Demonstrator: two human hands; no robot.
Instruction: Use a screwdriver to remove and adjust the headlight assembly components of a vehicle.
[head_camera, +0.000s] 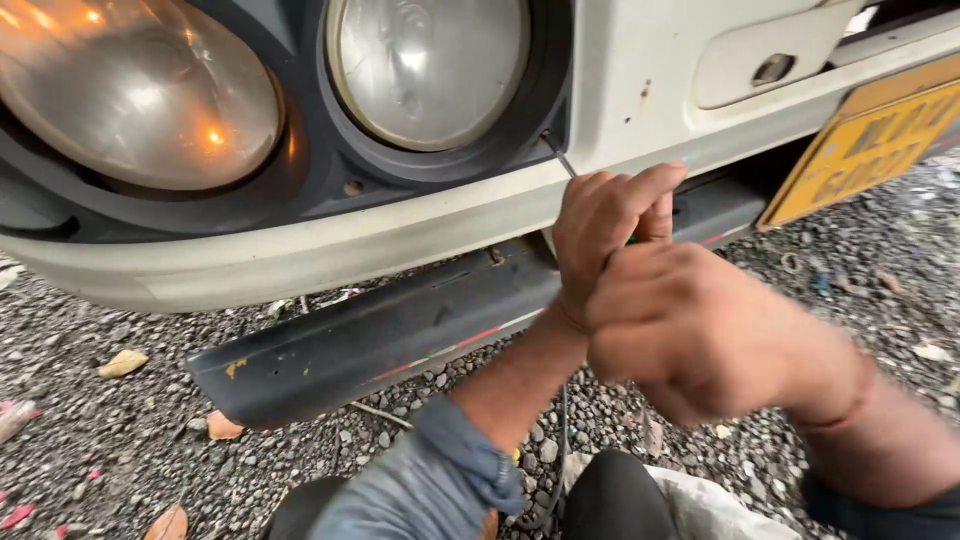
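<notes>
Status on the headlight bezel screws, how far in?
Done: nothing looks removed; the dark bezel sits flush around both headlamps. In hand: the left hand steers a screwdriver with its tip at the bezel's lower right corner, and the right hand grips behind it. Left: a fastener point between the lamps looks untouched.

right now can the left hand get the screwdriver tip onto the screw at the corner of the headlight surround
Probably yes. The left hand holds the screwdriver with its tip already at the lower right corner of the dark headlight surround, and nothing sits between. The right hand is behind it, clear.
</notes>
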